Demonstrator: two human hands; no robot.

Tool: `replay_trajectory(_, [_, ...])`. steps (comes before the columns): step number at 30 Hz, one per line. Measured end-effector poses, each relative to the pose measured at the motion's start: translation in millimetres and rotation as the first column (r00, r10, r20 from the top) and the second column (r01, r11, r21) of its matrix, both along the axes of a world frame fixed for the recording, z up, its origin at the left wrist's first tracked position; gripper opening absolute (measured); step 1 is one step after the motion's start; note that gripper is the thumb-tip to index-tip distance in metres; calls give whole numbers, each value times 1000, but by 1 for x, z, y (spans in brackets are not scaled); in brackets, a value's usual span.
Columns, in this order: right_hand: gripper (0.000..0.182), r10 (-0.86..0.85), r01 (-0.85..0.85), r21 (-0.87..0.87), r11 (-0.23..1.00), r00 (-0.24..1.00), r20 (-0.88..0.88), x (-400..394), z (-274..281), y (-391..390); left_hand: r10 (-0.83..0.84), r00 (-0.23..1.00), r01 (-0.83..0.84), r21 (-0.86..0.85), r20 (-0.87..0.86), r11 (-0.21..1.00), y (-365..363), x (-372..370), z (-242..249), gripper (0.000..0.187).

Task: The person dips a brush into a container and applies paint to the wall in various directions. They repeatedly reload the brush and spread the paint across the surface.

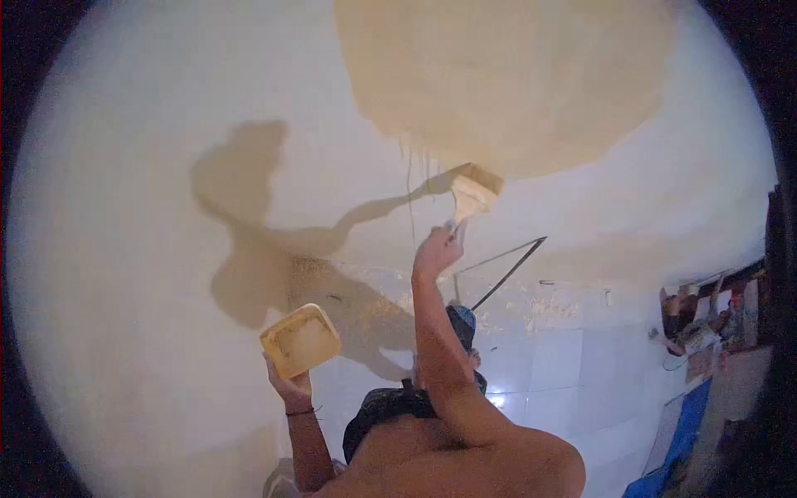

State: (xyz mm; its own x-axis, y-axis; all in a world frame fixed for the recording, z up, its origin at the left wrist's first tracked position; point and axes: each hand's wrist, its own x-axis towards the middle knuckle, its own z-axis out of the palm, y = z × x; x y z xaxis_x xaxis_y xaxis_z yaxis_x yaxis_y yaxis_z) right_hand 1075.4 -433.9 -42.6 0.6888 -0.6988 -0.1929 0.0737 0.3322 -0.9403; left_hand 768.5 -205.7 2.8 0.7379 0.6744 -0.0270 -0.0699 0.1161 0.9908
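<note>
My right hand (pixel 438 252) is closed around the handle of a wide paintbrush (pixel 473 192), its bristles up against the wall (pixel 573 207). Above the brush spreads a patch of yellowish-beige paint (pixel 506 83), with a few drips at its lower left edge. In my left hand (pixel 289 383) is a square, shallow plastic container (pixel 300 341), tilted so that its opening faces me. Yellowish paint coats its inside. The fingers of my left hand are partly hidden behind the container.
A thin dark rod (pixel 510 272) stands out near the wall's foot. Pale floor tiles (pixel 548 365) lie below, with paint splatter (pixel 552 309) along the wall's base. Assorted items (pixel 701 328) and a blue object (pixel 687 423) lie at the right. My shadow falls on the wall.
</note>
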Motion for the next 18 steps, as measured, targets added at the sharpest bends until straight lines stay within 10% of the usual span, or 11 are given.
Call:
replay_trajectory(2, [45,54,-55,-58,997,998,-29,12,6,17,44,984,36,-433,174,901,2,11,-4,59])
replay_trajectory(11, [57,276,-246,-146,958,928,250,-3,93,120,88,975,-8,-366,205,931,13,-2,-14,59])
replay_trajectory(18, [48,173,-108,-652,750,984,35,19,-16,27,90,978,-4,-413,187,911,26,-10,-33,62])
